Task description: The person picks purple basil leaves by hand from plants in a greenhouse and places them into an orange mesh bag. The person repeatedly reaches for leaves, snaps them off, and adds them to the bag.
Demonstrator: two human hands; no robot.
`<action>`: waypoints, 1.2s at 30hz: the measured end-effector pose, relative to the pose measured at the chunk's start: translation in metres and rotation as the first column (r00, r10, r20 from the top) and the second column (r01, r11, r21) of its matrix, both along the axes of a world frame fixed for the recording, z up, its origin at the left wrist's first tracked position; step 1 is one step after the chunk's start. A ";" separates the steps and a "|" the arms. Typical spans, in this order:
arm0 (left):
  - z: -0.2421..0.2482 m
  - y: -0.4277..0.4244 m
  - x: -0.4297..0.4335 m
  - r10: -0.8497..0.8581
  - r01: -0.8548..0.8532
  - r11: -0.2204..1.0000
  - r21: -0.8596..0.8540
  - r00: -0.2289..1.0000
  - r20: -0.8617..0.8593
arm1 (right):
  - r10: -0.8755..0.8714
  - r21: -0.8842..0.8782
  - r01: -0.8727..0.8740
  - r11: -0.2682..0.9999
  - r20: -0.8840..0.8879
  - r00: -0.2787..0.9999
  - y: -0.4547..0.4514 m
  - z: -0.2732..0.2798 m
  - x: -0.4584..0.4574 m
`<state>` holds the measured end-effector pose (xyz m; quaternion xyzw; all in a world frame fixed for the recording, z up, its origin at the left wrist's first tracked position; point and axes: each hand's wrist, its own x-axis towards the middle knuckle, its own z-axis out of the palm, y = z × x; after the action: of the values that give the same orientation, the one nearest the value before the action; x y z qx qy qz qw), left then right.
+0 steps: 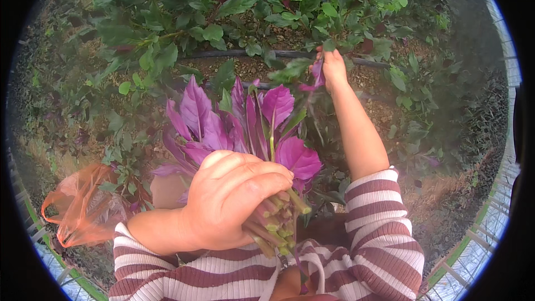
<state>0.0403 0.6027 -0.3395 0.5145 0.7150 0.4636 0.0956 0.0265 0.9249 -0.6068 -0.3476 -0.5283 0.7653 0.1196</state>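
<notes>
My left hand (238,194) is closed round a thick bunch of leafy stems, close to my chest. The cut stem ends (278,225) stick out below the fist, and purple-backed leaves (213,129) fan out above it. My right hand (332,67) reaches forward to the plants, its fingers closed on a leafy sprig (318,73) with purple leaf undersides. Whether that sprig is still joined to a plant cannot be told. Green leafy plants (238,4) grow just beyond it.
Black irrigation hoses (234,53) run across the soil between the plants. An orange plastic bag (81,213) lies on the ground at my left. More low plants (422,79) grow at the right.
</notes>
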 end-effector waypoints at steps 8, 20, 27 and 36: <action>-0.001 -0.018 -0.013 -0.009 0.009 1.000 0.000 0.998 0.069 | -0.117 -0.017 0.134 0.991 0.393 0.912 0.021 -0.041 -0.092; -0.006 -0.021 -0.019 0.081 -0.083 0.997 0.013 0.994 0.070 | -0.496 -0.023 0.506 0.862 0.167 0.852 0.000 -0.042 -0.106; -0.011 -0.020 -0.022 0.201 -0.204 0.978 0.046 0.978 0.060 | -0.045 0.746 -0.078 0.661 0.144 0.989 -0.026 0.073 -0.073; -0.008 -0.009 -0.020 0.160 -0.161 0.980 0.116 0.987 0.018 | 0.687 0.998 0.059 -0.001 -0.042 0.726 -0.093 0.274 0.039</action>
<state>0.0203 0.5936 -0.3476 0.4578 0.7255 0.5129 0.0305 0.0659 0.8318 -0.3327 0.1966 -0.9022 0.2714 0.2716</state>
